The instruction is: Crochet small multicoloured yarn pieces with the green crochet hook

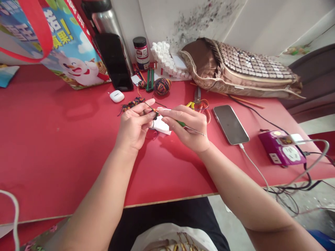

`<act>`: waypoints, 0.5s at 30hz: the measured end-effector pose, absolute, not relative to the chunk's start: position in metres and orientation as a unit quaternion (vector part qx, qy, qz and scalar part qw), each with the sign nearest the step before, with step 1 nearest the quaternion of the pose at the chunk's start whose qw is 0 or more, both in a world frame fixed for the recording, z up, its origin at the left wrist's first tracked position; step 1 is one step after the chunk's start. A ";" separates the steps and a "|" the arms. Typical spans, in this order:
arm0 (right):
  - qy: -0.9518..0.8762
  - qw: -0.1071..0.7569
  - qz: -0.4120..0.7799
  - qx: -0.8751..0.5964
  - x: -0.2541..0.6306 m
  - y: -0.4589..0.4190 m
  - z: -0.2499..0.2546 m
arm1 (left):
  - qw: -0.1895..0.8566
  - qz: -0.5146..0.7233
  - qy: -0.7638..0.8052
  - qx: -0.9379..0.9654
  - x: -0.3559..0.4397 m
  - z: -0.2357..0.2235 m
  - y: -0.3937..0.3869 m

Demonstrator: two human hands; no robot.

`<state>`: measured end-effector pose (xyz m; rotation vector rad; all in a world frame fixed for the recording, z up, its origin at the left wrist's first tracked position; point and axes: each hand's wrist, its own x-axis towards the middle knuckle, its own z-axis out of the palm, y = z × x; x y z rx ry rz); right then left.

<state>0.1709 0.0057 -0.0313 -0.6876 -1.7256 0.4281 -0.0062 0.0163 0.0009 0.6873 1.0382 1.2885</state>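
Observation:
My left hand (136, 122) pinches a small dark crocheted piece (156, 114) of multicoloured yarn, with a strand running over its fingers. My right hand (187, 127) is closed around a crochet hook (181, 123) with a green grip; its metal shaft sticks out past the palm. The hook's working tip meets the piece between both hands, too small to make out. A white paper (162, 126) lies beneath the fingers. Behind my left hand rests a bumpy multicoloured crocheted strip (134, 103). A ball of variegated yarn (162, 86) sits farther back.
Scissors (198, 101) lie beyond my right hand, near a charging phone (230, 124). A purple power socket (282, 147) and cables occupy the right. At the back stand a black phone (115, 62), a steel bottle (106, 24), a jar (141, 54) and a brown sequined bag (246, 66).

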 end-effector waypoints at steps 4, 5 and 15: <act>-0.774 0.567 0.112 -0.259 0.170 0.009 -0.037 | 0.670 0.520 0.454 0.272 -0.015 -0.003 0.022; -0.786 0.558 0.088 -0.253 0.169 0.009 -0.039 | 0.672 0.519 0.455 0.270 -0.016 -0.004 0.022; -0.815 0.505 -0.025 -0.284 0.158 0.007 -0.049 | 0.596 0.594 0.451 0.297 -0.001 -0.005 0.017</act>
